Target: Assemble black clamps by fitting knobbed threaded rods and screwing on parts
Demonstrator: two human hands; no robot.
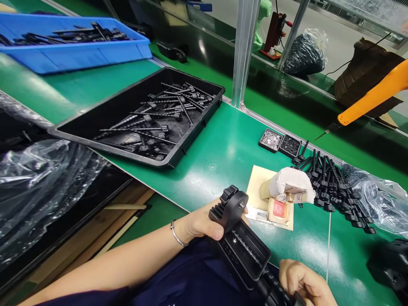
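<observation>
My left hand [204,223] is closed around the upper part of a black plastic clamp-like assembly [247,253], thumb across its front. This piece has a ribbed jaw, a round head with a knob on top, and a long hollow body with a threaded rod inside. My right hand [302,280] has its fingers curled at the lower end of the same assembly, around a dark knob-like part that is partly hidden. Just beyond the assembly stands a small fixture [287,187], wrapped in white, on a pale base board [255,187] with a printed label.
A black tray [127,155] holds several threaded rods with knobs; more such rods [331,182] lie in a pile at right. Behind them are two small boxes of fasteners [270,140]. An orange electric screwdriver [369,102] hangs above. A blue bin [95,55] stands at back left.
</observation>
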